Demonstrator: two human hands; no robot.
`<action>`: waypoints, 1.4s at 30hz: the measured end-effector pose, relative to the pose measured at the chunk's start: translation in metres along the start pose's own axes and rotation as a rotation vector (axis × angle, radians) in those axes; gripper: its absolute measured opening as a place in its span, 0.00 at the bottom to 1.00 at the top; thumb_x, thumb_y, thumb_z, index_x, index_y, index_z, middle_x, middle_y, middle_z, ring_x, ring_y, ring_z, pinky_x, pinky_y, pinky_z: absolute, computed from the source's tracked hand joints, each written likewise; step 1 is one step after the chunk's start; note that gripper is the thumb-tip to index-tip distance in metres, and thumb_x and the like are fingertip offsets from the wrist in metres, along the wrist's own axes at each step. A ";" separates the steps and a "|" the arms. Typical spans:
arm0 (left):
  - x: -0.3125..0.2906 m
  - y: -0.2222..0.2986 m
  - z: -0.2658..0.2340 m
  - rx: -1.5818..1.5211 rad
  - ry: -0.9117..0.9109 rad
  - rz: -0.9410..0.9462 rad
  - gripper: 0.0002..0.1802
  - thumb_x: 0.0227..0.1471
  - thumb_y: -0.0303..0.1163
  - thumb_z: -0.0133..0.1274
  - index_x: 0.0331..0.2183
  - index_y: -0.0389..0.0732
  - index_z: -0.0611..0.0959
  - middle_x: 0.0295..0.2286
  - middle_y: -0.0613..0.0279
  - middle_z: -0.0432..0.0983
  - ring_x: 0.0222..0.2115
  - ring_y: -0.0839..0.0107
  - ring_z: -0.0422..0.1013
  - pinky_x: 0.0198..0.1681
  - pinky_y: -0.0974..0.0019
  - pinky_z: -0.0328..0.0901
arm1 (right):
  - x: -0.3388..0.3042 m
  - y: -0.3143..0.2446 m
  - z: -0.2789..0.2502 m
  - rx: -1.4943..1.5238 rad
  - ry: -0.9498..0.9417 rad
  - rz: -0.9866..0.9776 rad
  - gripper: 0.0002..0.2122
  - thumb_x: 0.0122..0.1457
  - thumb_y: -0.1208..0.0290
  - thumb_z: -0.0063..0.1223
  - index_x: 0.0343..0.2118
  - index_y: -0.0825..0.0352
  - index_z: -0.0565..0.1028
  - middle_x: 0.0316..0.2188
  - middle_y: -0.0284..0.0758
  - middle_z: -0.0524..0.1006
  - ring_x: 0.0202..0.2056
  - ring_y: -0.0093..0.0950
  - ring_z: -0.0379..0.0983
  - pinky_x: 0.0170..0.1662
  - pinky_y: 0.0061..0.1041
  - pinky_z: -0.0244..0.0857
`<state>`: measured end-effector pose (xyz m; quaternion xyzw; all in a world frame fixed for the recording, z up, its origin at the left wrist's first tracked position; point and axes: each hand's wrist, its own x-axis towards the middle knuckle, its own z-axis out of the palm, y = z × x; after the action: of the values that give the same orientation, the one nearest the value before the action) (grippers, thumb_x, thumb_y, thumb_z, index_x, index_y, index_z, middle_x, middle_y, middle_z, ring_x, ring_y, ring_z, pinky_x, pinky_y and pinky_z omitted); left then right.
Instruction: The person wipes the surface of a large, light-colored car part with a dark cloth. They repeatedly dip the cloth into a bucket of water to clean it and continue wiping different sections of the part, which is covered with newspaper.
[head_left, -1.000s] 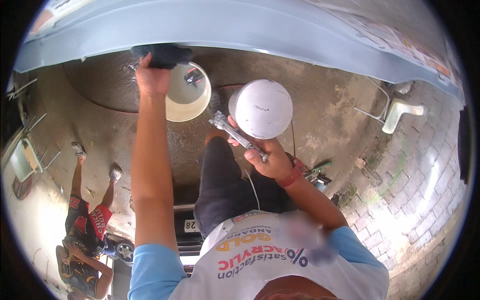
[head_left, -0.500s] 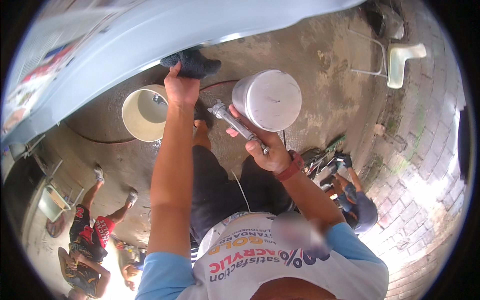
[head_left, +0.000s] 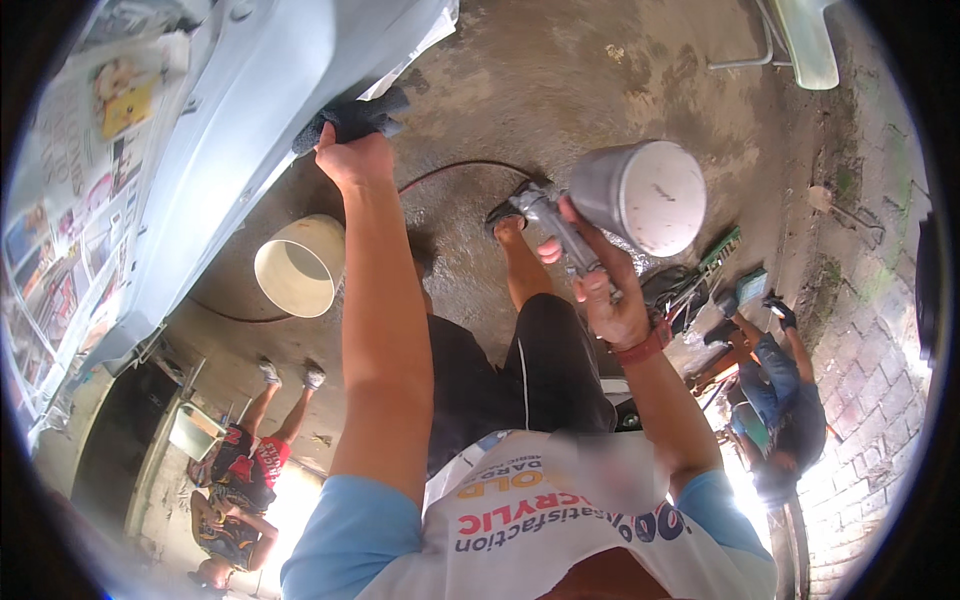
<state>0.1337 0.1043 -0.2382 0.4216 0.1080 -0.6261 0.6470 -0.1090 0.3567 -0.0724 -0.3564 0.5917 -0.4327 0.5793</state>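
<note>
clamped in the right hand [head_left: 612, 298] beside a white-ended grey cylindrical cup [head_left: 640, 196], the slim grey metal spray gun [head_left: 560, 230] looks stiff, probably weighty and best held round its body (long axis slanting, tip forward-left), while the left hand [head_left: 358, 158] grips a soft-looking dark grey cloth [head_left: 358, 118] at the edge of a pale blue panel [head_left: 235, 140].

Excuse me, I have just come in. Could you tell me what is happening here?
A person's left hand holds a dark cloth at the edge of a pale blue-grey panel. The right hand grips what looks like a metal spray gun with a big round cup, away from the panel. A cream bucket stands on the wet ground, and other people are in view on both sides.
</note>
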 end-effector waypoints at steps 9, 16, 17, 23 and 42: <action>0.021 -0.088 0.035 0.076 -0.003 -0.087 0.22 0.69 0.33 0.35 0.56 0.35 0.77 0.56 0.52 0.76 0.58 0.55 0.70 0.69 0.47 0.58 | -0.018 0.023 -0.083 -0.035 0.088 0.029 0.40 0.72 0.38 0.41 0.67 0.76 0.69 0.62 0.47 0.76 0.65 0.39 0.69 0.69 0.39 0.56; 0.039 -0.130 0.050 0.160 0.052 -0.127 0.22 0.69 0.35 0.37 0.55 0.37 0.78 0.54 0.53 0.76 0.57 0.55 0.70 0.68 0.44 0.59 | 0.003 0.009 -0.078 0.056 -0.002 -0.038 0.46 0.68 0.32 0.43 0.70 0.77 0.63 0.53 0.39 0.80 0.43 0.20 0.77 0.43 0.22 0.70; 0.044 -0.134 0.050 0.153 0.042 -0.122 0.22 0.69 0.35 0.37 0.55 0.37 0.78 0.53 0.53 0.76 0.56 0.54 0.70 0.67 0.44 0.59 | 0.011 0.008 -0.075 0.056 -0.005 -0.072 0.46 0.69 0.33 0.43 0.69 0.78 0.63 0.55 0.40 0.79 0.45 0.22 0.77 0.47 0.25 0.71; 0.065 -0.156 0.054 0.115 0.044 -0.129 0.22 0.67 0.38 0.38 0.50 0.36 0.80 0.45 0.49 0.80 0.51 0.51 0.74 0.63 0.41 0.63 | 0.050 -0.001 -0.081 0.070 0.015 -0.090 0.24 0.69 0.54 0.54 0.55 0.72 0.78 0.51 0.49 0.81 0.52 0.46 0.79 0.57 0.40 0.69; 0.120 -0.272 0.217 -0.228 0.164 -0.325 0.26 0.65 0.33 0.40 0.57 0.29 0.79 0.59 0.41 0.74 0.62 0.46 0.68 0.68 0.39 0.61 | 0.235 -0.079 -0.203 0.045 0.050 0.047 0.41 0.71 0.38 0.44 0.70 0.76 0.64 0.56 0.46 0.77 0.47 0.31 0.79 0.56 0.34 0.72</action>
<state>-0.1725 -0.0925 -0.2951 0.3721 0.2970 -0.6697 0.5700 -0.3349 0.1308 -0.0973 -0.3185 0.6044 -0.4411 0.5820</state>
